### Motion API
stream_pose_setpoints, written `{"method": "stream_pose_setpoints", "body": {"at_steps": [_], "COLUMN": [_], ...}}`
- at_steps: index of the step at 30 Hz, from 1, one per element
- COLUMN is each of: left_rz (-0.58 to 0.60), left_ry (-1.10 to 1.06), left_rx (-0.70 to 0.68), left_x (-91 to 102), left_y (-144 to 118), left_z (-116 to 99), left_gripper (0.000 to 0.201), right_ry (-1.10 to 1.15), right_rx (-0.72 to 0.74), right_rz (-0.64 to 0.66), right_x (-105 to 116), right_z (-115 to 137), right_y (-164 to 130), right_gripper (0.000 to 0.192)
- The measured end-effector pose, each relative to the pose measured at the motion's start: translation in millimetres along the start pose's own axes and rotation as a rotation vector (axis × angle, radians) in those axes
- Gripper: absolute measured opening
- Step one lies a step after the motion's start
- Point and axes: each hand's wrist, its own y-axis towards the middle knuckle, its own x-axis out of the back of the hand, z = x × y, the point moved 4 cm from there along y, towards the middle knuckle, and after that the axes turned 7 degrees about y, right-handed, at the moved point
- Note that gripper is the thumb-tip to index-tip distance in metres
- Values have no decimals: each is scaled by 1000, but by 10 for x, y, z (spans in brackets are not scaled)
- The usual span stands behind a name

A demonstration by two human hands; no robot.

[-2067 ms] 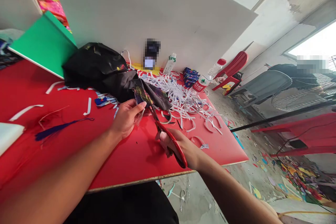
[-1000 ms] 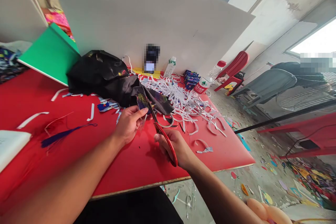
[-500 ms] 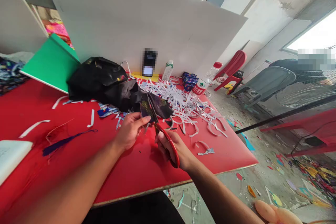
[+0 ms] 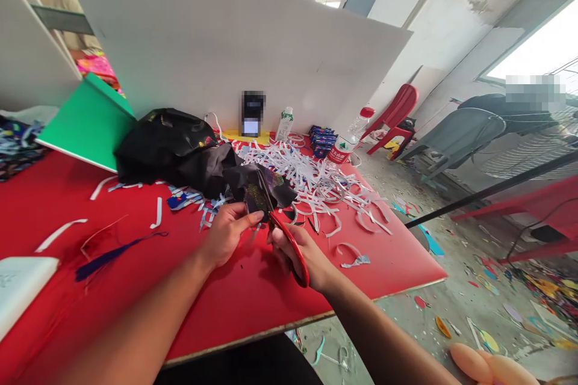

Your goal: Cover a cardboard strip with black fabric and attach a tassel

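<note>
Cloth (image 4: 253, 183), black with a patterned patch, lies at the middle of the red desk (image 4: 235, 289); its near edge is pinched in the left hand (image 4: 228, 233), thumb and fingers clamped on it. The right hand (image 4: 300, 252) is closed round the red handles of the scissors (image 4: 282, 234), blades reaching into the cloth at about 11 o'clock from that hand. The step in hand looks like a cut along the patterned edge; carrying it on would call for keeping the cloth taut. White paper strips (image 4: 316, 183) lie heaped at 1 o'clock, just beyond the blades. A green board (image 4: 85, 123) sits at 10 o'clock, bottles (image 4: 343, 147) at the far edge, a blue tassel (image 4: 108, 255) at 9 o'clock.
</note>
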Motion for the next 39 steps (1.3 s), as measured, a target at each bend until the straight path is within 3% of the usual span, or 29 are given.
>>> {"method": "stream_pose_setpoints", "body": {"at_steps": [7, 13, 21, 32, 39], "left_rz": [25, 20, -32, -40, -65], "left_ry": [38, 44, 36, 66, 90], "left_rx": [-8, -27, -70, -55, 23], "left_x": [15, 30, 89, 42, 67], "left_y": [4, 0, 40, 5, -7], "left_z": [7, 1, 29, -1, -26], "left_gripper": [29, 36, 30, 34, 43], "right_ry": [-7, -39, -40, -45, -201], "right_rx": [-2, -2, 30, -11, 42], "right_rz": [-34, -24, 57, 7, 143], "right_x": [36, 106, 74, 46, 254], "right_z": [-22, -117, -71, -141, 93], "right_y": [39, 10, -79, -49, -112], "right_gripper": [61, 63, 69, 64, 64]}}
